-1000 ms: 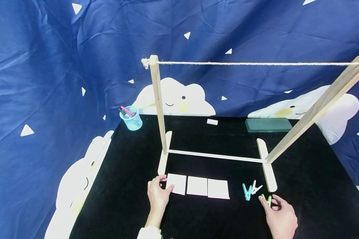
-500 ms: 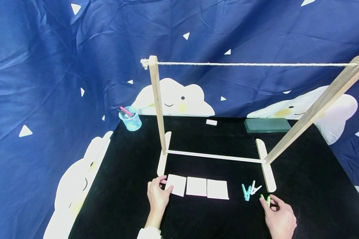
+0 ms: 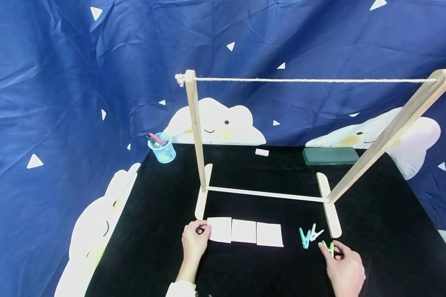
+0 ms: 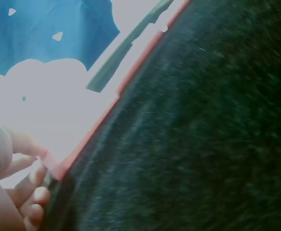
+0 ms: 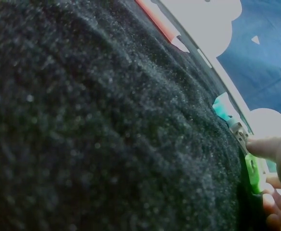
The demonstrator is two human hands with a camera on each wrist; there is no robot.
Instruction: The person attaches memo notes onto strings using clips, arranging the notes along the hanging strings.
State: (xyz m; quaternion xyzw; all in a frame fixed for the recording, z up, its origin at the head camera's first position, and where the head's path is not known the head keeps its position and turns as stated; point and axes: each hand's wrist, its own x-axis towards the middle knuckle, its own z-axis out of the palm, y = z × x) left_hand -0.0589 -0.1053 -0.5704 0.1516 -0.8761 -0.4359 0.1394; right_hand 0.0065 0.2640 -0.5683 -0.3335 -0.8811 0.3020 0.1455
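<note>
Three white paper squares lie in a row on the black cloth: a left one (image 3: 220, 229), a middle one (image 3: 243, 231) and a right one (image 3: 269, 234). Pinkish edges show on them in the left wrist view. My left hand (image 3: 194, 241) pinches the left paper square at its left edge, thumb against the fingers. At the right, my right hand (image 3: 345, 266) holds a green clothespin (image 5: 252, 172) between thumb and fingers, low at the cloth. Just left of it lie a teal clothespin (image 3: 305, 238) and a white clothespin (image 3: 314, 234), close together.
Behind the papers stands a wooden frame (image 3: 195, 128) with a rope (image 3: 304, 80) strung across its top. Farther back are a blue cup (image 3: 164, 152) of pens, a small white block (image 3: 262, 152) and a dark green case (image 3: 330, 156). Blue curtain surrounds the table.
My left thumb has drawn back to the left paper's edge, and that paper has straightened slightly. The right hand stays at the green clothespin, shifting only slightly left in view.
</note>
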